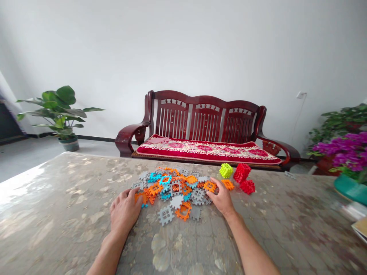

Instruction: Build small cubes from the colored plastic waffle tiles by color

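A loose pile of notched plastic building tiles in grey, orange and blue lies between my hands. My left hand (124, 208) rests at the pile's left edge, fingers extended, its thumb and fingertips against an orange tile (142, 197). On the right side, my right hand (222, 198) has thumb and index finger apart around an orange tile (210, 186), touching the pile's edge; its other fingers are partly hidden. Nearest me lie a grey window tile (166, 215) and an orange frame tile (183, 211).
Beyond my right hand stand a yellow-green cube (226, 170), a red block (242, 173) and a smaller red block (247, 186). An orange piece (228, 185) lies beside them. A teal flowerpot (349, 189) stands at the table's right. Behind the table (71, 229) is a wooden bench (206, 114).
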Action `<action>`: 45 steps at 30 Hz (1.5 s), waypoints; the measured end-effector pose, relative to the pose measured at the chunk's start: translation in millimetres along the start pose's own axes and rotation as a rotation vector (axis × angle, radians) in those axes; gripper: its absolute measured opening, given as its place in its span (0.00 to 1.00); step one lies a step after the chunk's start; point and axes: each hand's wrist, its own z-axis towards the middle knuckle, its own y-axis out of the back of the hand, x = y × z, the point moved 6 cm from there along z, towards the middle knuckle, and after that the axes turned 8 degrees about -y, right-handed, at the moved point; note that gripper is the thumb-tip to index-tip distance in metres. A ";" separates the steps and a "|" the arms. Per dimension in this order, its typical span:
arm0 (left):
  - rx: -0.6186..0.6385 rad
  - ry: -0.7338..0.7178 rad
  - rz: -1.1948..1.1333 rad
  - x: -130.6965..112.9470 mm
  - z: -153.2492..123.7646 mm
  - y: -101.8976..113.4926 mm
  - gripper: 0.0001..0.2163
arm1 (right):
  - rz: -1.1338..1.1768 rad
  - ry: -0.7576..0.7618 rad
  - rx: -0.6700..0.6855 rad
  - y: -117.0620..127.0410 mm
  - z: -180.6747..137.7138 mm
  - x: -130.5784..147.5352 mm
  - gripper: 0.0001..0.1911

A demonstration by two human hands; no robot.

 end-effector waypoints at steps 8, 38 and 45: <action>0.013 -0.003 0.004 0.6 0.6 -0.4 0.22 | -0.209 -0.004 -0.361 38.0 5.9 -9.0 0.27; 0.004 -0.005 -0.003 -0.1 -0.4 1.3 0.22 | -0.400 -0.386 -0.360 55.5 9.3 -57.1 0.32; -0.016 -0.010 -0.017 -1.3 -0.8 2.7 0.22 | -0.461 -0.423 -0.313 53.7 11.3 -58.8 0.33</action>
